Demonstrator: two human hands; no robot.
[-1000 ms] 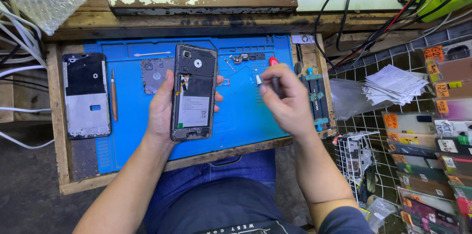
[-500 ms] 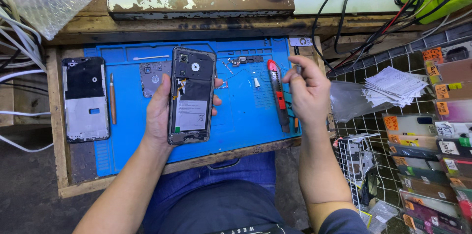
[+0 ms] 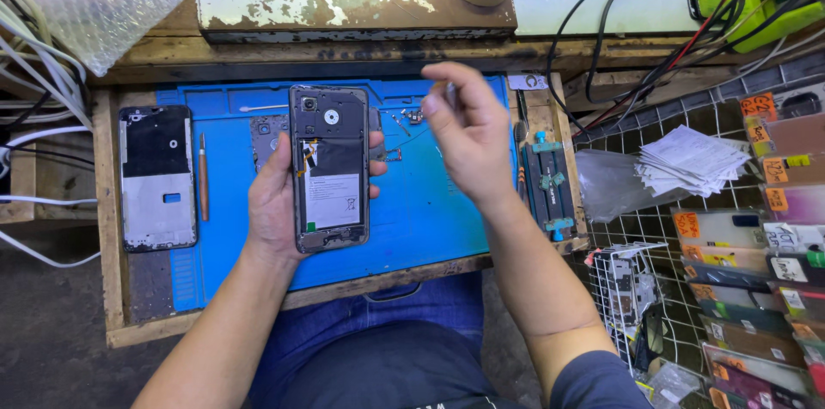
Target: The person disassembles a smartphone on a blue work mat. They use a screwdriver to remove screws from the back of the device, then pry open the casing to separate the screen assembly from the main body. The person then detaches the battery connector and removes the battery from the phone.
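On the far left of the blue mat point(image 3: 430, 220) lies a phone frame point(image 3: 157, 177), with a thin stick tool point(image 3: 204, 177) just beside it. Next, the left hand point(image 3: 275, 203) wraps its fingers around an opened phone point(image 3: 330, 168), held flat above the mat. Over to the right, the right hand point(image 3: 468, 130) hangs in the air, fingers half curled; I cannot tell if they pinch anything. It looks like the taking-apart step. A careful, tiny pick would come next.

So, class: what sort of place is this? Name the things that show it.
Probably a phone repair bench: an opened phone in the left hand, a blue work mat with small loose parts, and packaged phone cases racked beside it.
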